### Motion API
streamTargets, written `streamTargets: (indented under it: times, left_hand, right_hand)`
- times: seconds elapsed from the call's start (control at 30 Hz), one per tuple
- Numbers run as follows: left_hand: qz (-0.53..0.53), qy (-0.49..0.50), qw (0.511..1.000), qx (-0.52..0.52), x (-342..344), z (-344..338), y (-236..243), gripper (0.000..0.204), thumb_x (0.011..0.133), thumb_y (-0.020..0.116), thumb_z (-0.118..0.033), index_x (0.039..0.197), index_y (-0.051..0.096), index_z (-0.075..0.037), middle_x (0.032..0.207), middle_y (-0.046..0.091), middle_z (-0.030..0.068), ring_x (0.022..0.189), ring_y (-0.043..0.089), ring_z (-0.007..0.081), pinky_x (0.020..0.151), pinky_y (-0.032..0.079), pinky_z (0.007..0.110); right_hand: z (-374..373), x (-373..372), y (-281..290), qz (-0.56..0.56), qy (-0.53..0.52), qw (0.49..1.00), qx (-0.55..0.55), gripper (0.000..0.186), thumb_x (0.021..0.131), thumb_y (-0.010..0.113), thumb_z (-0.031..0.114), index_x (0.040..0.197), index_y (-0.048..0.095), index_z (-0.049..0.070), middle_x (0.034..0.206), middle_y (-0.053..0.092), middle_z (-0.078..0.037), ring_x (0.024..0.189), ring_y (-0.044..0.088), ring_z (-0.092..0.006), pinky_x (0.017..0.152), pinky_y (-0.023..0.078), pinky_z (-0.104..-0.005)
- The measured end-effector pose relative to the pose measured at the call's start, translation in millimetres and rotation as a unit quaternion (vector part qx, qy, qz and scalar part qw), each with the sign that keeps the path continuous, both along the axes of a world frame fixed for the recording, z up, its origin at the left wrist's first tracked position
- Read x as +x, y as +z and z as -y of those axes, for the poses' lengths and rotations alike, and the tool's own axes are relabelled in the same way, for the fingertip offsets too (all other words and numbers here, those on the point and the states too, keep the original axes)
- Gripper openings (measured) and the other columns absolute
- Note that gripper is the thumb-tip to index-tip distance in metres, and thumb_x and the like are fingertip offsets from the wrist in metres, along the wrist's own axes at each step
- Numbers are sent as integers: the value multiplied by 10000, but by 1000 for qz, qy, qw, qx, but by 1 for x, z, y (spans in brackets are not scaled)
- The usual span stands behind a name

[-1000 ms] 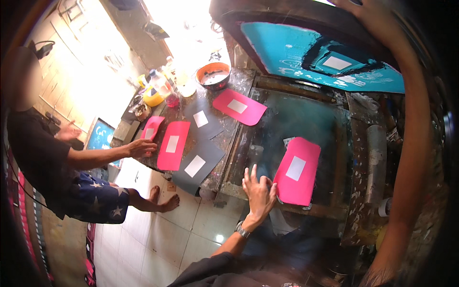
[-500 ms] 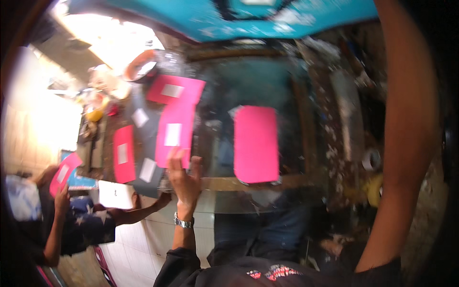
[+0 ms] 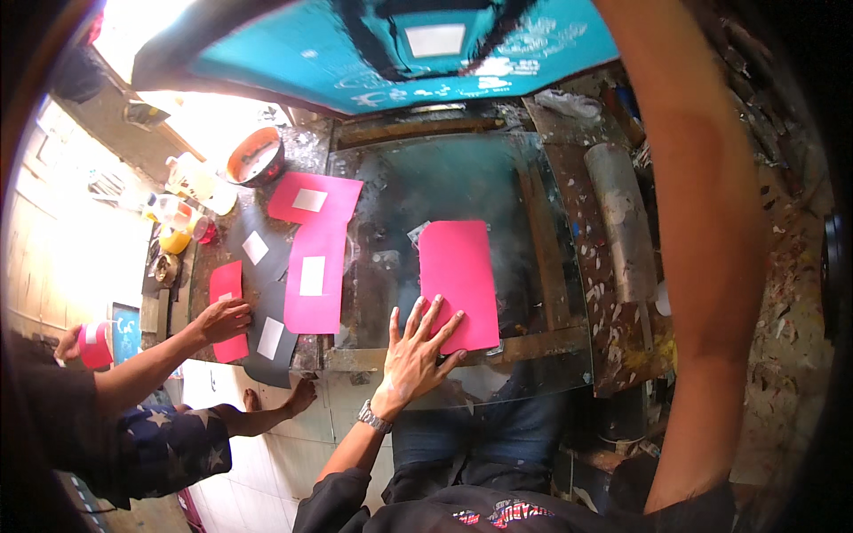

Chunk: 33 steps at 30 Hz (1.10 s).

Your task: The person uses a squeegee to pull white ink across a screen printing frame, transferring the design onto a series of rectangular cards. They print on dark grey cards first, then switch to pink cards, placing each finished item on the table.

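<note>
My left hand (image 3: 416, 354), a metal watch on its wrist, lies with spread fingers on the lower left part of a pink sheet (image 3: 462, 275) with rounded top corners. The sheet rests on a glass plate (image 3: 382, 186) set in the table. Up the right side stretches my right arm (image 3: 711, 240); its hand is beyond the top edge. A turquoise printing screen (image 3: 275, 62), dark-smeared, with a white rectangle in its middle, stands raised at the far edge of the glass.
Pink pieces (image 3: 320, 253) with white patches and dark sheets (image 3: 267, 293) lie left of the glass. Behind them stand an orange-rimmed bowl (image 3: 258, 155) and bottles (image 3: 200, 182). A co-worker's hand (image 3: 224, 318) touches a pink piece (image 3: 229, 346). A worn roll (image 3: 622, 226) lies right.
My left hand has moved right, from beside the left pink pieces onto the pink sheet on the glass. The co-worker has reached over to a pink piece on the table. The view has shifted.
</note>
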<state>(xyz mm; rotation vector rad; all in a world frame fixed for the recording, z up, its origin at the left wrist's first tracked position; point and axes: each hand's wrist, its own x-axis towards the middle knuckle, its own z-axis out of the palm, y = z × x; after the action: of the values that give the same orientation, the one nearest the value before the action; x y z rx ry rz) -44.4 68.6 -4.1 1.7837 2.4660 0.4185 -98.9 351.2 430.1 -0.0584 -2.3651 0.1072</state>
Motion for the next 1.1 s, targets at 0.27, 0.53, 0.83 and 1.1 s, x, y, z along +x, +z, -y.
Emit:
streamTargets:
  times: [0.27, 0.53, 0.83, 1.1]
  left_hand:
    - [411, 95, 781, 461, 18, 16, 100, 834, 987, 744, -355, 1645, 273, -156, 1617, 399, 219, 1456, 452, 380, 1127, 434, 527]
    - [551, 390, 667, 316, 50, 72, 20, 498, 1055, 656, -203, 1422, 411, 28, 1180, 646, 167, 979, 694, 205, 821, 593, 339]
    - [475, 382, 736, 296, 49, 83, -14, 478, 1031, 704, -247, 1327, 486, 58, 1103, 682, 157, 924, 688, 188, 818, 571, 340]
    - [480, 413, 743, 217, 50, 96, -15, 442, 1043, 683, -257, 1269, 509, 82, 1103, 699, 194, 907, 745, 257, 827, 612, 382]
  right_hand:
    - [96, 93, -153, -30, -47, 998, 31, 444, 903, 748, 482, 948, 710, 42, 905, 717, -158, 865, 694, -350, 781, 539, -501]
    - [112, 163, -317, 331, 15, 929, -166, 230, 881, 768, 225, 1004, 638, 80, 881, 725, -176, 876, 719, -387, 822, 499, -523]
    - [26, 57, -337, 306, 1, 941, -143, 152, 869, 673, 140, 1018, 663, 113, 789, 712, -157, 794, 727, -384, 830, 503, -528]
    - [111, 148, -351, 340, 54, 934, -97, 201, 842, 720, 123, 1030, 649, 117, 747, 675, -94, 840, 708, -310, 988, 424, -536]
